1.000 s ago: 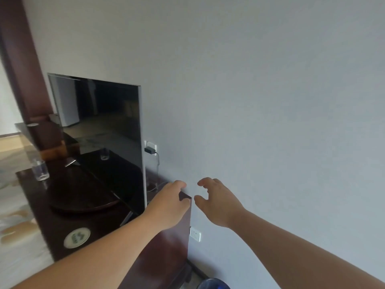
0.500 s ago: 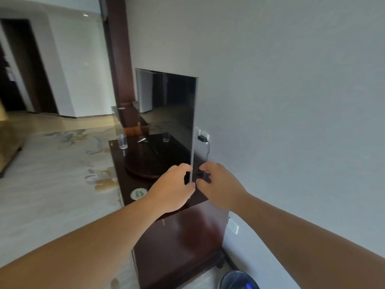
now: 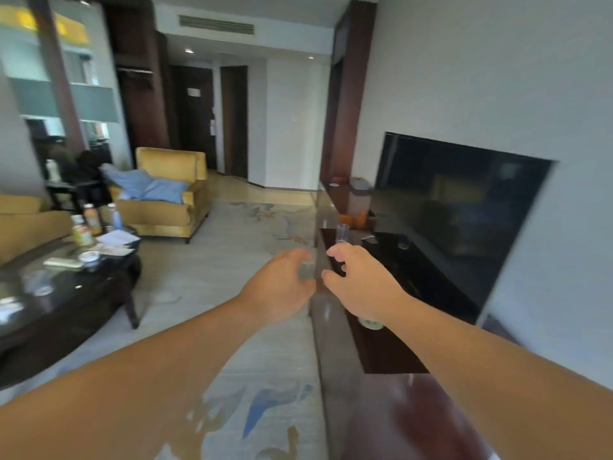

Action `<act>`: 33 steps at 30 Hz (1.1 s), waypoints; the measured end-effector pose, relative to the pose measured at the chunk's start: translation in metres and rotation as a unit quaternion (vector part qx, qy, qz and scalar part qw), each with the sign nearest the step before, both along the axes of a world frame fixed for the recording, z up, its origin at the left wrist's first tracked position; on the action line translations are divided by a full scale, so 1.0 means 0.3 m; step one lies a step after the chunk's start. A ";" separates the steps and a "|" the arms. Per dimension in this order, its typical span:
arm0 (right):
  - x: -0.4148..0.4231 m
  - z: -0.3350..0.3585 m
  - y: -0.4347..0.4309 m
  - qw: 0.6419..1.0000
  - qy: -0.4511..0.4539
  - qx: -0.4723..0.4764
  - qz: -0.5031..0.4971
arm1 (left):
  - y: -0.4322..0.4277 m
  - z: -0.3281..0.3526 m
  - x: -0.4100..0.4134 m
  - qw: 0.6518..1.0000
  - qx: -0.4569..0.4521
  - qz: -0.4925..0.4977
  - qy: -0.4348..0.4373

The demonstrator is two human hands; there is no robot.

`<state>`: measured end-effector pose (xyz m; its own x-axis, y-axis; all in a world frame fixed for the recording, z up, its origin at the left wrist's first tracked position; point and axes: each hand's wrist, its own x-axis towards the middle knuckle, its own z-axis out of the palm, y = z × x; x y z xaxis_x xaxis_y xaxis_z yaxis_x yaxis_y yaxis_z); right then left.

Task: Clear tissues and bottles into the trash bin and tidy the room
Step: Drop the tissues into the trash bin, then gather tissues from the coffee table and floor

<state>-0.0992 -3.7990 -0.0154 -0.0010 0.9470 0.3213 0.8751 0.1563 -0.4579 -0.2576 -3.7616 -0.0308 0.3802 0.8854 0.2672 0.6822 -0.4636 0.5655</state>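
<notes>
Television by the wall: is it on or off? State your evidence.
Off, it seems: the television is black, showing only faint room reflections.

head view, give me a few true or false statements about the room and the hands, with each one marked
1. Bottles stand on the dark coffee table at the left. True.
2. The television shows a bright picture. False: its screen is dark.
3. Blue pillows lie on the yellow armchair. True.
4. The right hand holds the glass. False: the glass stands on the dark cabinet beyond the hand, and the hand holds nothing.
</notes>
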 end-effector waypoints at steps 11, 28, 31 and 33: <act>-0.823 -0.021 0.321 0.988 -0.013 -0.011 0.152 | 0.137 -0.022 -0.863 0.983 -0.034 0.178 -0.029; -1.566 -0.131 0.813 0.928 0.002 -0.054 0.368 | 0.376 -0.128 -1.529 0.910 -0.060 0.409 -0.016; -1.668 -0.148 0.903 0.915 0.002 -0.064 0.398 | 0.420 -0.138 -1.607 0.897 -0.054 0.439 -0.015; -1.739 -0.159 0.943 0.909 0.001 -0.069 0.412 | 0.434 -0.151 -1.668 0.888 -0.058 0.457 -0.015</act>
